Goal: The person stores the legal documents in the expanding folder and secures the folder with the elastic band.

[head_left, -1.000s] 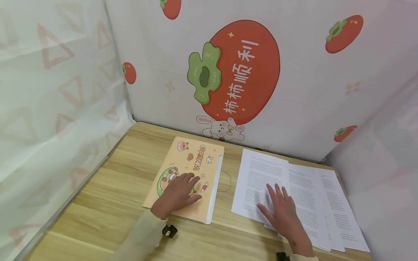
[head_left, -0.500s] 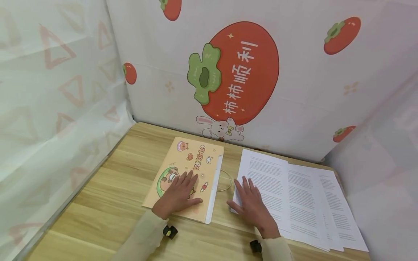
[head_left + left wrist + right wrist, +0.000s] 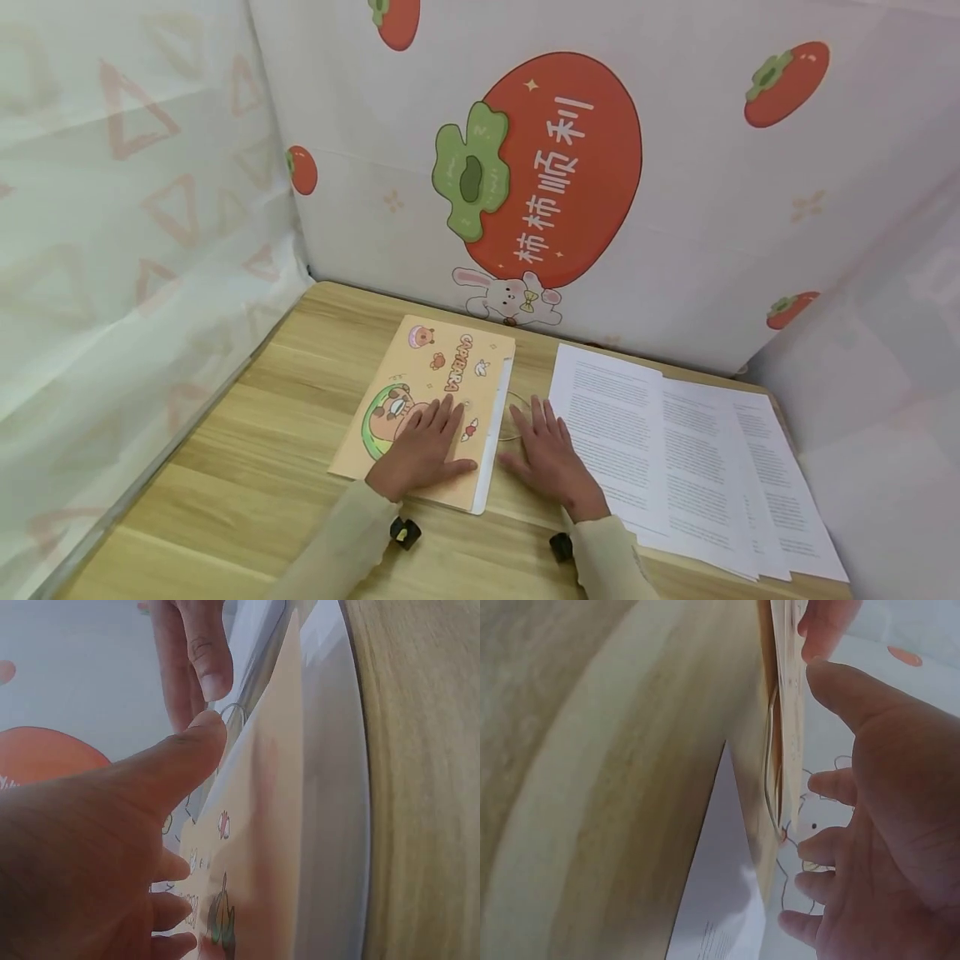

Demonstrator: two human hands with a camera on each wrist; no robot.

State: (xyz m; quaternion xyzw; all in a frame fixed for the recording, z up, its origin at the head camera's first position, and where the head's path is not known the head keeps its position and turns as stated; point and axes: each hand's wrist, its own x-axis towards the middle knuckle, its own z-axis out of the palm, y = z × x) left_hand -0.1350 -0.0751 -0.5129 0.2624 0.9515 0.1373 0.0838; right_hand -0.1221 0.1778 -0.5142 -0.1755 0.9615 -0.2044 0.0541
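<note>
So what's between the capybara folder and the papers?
A thin loop, some tabletop and part of the right grip, which hides some of the loop; the head view shows all three.

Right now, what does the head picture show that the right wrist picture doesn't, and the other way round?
Only the head view shows the CAPYBARA lettering and both sleeves. Only the right wrist view shows the palm side of the right hand. Both show the folder, printed papers, looped cord, table and part of the left hand.
</note>
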